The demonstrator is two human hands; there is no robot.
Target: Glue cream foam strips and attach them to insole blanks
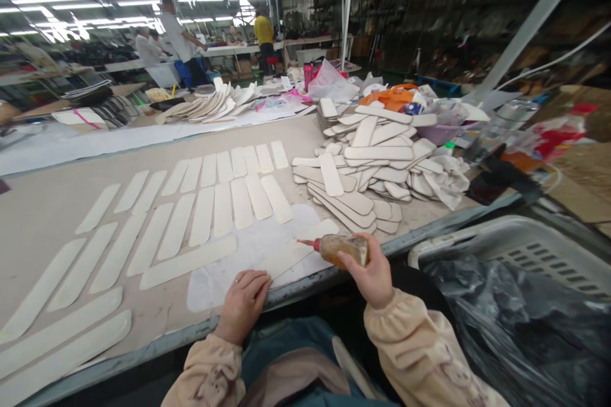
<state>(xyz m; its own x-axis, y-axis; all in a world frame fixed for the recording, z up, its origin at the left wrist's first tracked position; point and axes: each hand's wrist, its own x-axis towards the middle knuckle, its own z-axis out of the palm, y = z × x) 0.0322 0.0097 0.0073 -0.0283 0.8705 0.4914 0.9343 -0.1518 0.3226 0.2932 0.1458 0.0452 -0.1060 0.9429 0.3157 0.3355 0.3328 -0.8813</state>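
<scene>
My right hand point(375, 273) is wrapped round a squeeze bottle point(338, 248) of amber liquid. The bottle is tipped on its side, its thin red nozzle pointing left, close above a white rounded strip point(291, 261). That strip lies slantwise on a thin white sheet point(205, 286) by the table's near edge. At the strip's left end rests my left hand point(244, 302), fingers curled together and pinching or pressing it; the fingertips are partly hidden. Rows of similar pale strips point(203, 216) are laid out flat to the left.
A heap of rounded strips point(382, 152) with dark edges is piled at the table's right. Behind it sit plastic bags and an orange bag point(389, 96). A pale plastic basket point(534, 241) with black plastic film stands at the lower right. Several people are in the background.
</scene>
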